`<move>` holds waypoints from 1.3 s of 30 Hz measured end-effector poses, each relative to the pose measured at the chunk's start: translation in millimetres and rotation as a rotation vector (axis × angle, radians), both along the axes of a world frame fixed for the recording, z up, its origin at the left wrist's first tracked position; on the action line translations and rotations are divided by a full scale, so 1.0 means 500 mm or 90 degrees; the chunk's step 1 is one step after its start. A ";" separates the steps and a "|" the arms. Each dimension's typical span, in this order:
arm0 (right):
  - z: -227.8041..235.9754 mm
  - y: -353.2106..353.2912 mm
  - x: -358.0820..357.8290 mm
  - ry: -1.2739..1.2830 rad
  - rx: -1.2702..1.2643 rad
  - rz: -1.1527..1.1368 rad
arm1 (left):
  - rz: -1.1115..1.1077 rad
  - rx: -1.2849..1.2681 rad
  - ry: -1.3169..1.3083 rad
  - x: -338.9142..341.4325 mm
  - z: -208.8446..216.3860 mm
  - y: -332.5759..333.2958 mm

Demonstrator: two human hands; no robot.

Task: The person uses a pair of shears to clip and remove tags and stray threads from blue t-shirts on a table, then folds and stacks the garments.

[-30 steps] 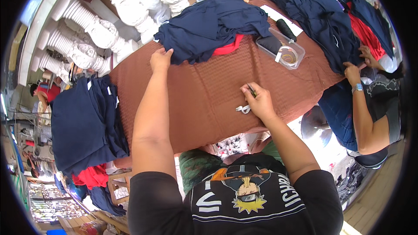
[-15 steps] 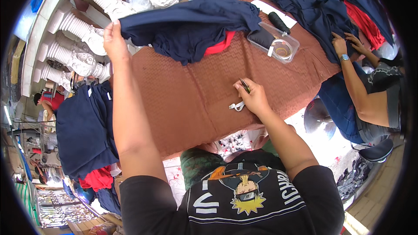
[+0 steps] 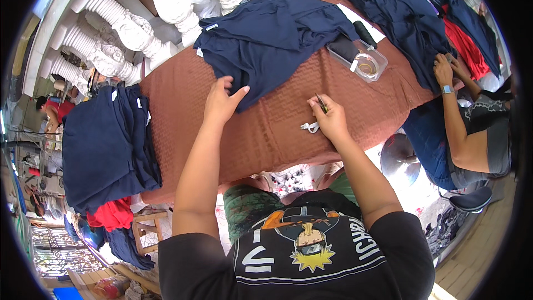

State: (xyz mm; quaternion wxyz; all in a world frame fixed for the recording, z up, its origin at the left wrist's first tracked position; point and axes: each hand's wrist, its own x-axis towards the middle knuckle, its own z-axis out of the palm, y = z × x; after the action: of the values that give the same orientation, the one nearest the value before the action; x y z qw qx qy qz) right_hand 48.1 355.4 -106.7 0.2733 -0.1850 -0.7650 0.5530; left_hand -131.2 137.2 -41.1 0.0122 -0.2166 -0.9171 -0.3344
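Observation:
A navy blue garment (image 3: 272, 39) lies spread over the far side of the table, its near corner hanging toward me. Beside that corner my left hand (image 3: 223, 100) has its fingers apart, fingertips at the cloth's edge; it holds nothing. My right hand (image 3: 331, 118) is closed around a small dark pointed tool (image 3: 321, 103), which looks like thread snips. A white strip looped like tape (image 3: 311, 127) shows at the base of this hand, lying by the tablecloth. How it joins the tool is hidden.
The table has a brown cloth (image 3: 189, 128). Right of the garment are a clear plastic box (image 3: 382, 66) and a black thread cone (image 3: 365, 34). Folded navy garments (image 3: 105, 144) are stacked at left. White columns (image 3: 130, 30) stand beyond. A co-worker's hand (image 3: 443, 71) handles navy cloth (image 3: 400, 19).
My left hand has let go of the lifted garment edge and come nearer and to the right. The garment now lies flatter, covering its red part. My right hand keeps its tool.

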 end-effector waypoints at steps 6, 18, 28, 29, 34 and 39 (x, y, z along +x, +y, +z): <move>0.005 0.007 0.001 -0.047 -0.001 0.004 | 0.071 -0.065 0.060 -0.054 -0.047 0.086; 0.013 0.002 -0.002 -0.020 0.008 0.026 | 0.165 -0.352 0.101 -0.304 -0.042 0.097; 0.012 0.019 0.008 -0.040 -0.031 0.017 | 0.053 0.157 0.259 -0.097 0.048 0.343; 0.015 0.013 0.007 -0.038 -0.039 0.026 | 0.048 0.093 0.258 -0.088 0.023 0.363; 0.022 -0.008 -0.002 -0.010 -0.052 0.066 | 0.019 0.425 0.031 -0.205 0.019 0.315; 0.004 0.020 0.001 0.001 -0.082 0.032 | -0.067 0.770 0.015 -0.064 0.194 0.169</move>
State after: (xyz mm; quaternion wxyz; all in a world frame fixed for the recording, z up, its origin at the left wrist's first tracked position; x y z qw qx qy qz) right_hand 48.4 365.2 -104.8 0.2477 -0.1821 -0.7320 0.6080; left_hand -163.0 221.8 55.8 0.1269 -0.2201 -0.5522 -0.7941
